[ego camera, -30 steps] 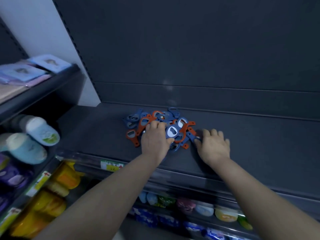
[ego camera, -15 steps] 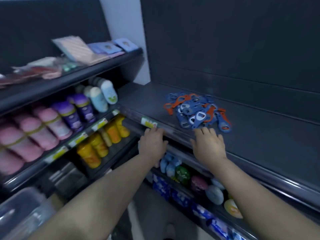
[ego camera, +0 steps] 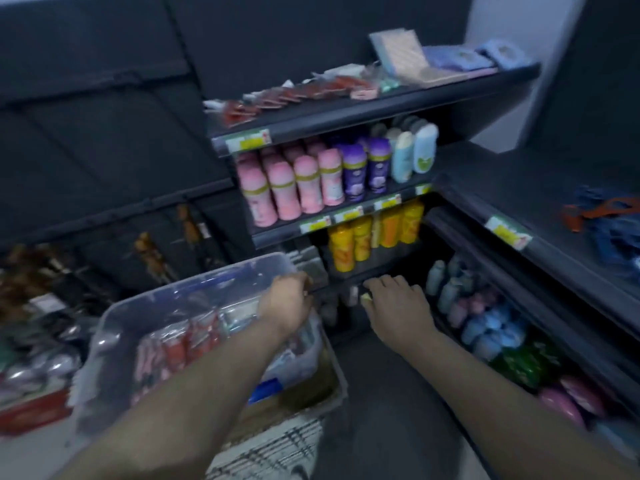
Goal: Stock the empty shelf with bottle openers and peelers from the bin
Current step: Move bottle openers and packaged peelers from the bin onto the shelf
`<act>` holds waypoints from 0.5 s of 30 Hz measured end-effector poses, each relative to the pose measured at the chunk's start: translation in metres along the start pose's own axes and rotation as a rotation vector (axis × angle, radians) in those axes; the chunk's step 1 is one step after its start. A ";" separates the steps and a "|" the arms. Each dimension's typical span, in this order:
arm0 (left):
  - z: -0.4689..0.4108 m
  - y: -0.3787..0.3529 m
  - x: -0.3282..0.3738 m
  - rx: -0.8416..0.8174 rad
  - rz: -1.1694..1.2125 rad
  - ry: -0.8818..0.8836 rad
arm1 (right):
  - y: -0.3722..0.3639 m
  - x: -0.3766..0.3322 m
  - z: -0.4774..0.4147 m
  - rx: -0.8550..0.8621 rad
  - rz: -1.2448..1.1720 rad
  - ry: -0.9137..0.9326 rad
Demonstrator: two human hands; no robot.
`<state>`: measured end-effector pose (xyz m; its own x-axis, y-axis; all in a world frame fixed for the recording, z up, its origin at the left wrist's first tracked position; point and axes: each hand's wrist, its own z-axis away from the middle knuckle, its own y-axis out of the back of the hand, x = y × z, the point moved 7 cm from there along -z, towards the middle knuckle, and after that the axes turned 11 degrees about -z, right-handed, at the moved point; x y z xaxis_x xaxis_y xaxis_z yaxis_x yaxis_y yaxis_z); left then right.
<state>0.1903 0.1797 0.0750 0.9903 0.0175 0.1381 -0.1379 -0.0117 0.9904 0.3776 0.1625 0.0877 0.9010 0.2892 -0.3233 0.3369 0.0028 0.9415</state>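
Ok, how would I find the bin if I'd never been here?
Find the shelf of pink bottles. Just below and left of it sits the bin, by the left hand. It's the only see-through tub, with red and pink packets inside.

Both bare arms reach forward from the bottom edge, left arm from lower left, right arm from lower right, angling in toward mid-frame. Sleeves not seen, forearms bare to the wrist. Left hand back up, wrist about straight, left fingers curled down at the far end; blur hides whether they grip anything. Right hand palm down, about level with the left, a gap between the two. Right fingers stretched forward, slightly spread, lightly bent, holding nothing seen. Thumb sticks out toward the left hand. Both hands motion-blurred
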 end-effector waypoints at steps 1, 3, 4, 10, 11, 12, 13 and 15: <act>0.003 0.000 -0.030 -0.006 0.006 0.046 | -0.012 -0.021 -0.009 -0.017 0.000 0.033; 0.008 -0.001 -0.093 -0.025 0.003 0.127 | -0.037 -0.063 -0.027 -0.051 -0.019 0.102; 0.011 -0.003 -0.123 -0.045 -0.003 0.163 | -0.050 -0.084 -0.035 -0.077 -0.035 0.136; 0.037 -0.029 -0.258 -0.242 -0.020 0.297 | -0.142 -0.177 -0.068 -0.406 -0.104 0.249; 0.040 -0.034 -0.270 -0.264 -0.020 0.305 | -0.157 -0.188 -0.069 -0.475 -0.099 0.263; 0.044 -0.039 -0.279 -0.281 -0.016 0.313 | -0.171 -0.200 -0.069 -0.551 -0.085 0.278; 0.047 -0.044 -0.286 -0.297 -0.013 0.323 | -0.184 -0.210 -0.068 -0.626 -0.063 0.292; 0.053 -0.053 -0.295 -0.335 -0.013 0.344 | -0.208 -0.225 -0.064 -0.725 -0.022 0.306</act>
<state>-0.0934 0.1219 -0.0188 0.9360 0.3459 0.0650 -0.1803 0.3128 0.9326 0.0872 0.1585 -0.0291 0.7452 0.5326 -0.4012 -0.0037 0.6050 0.7962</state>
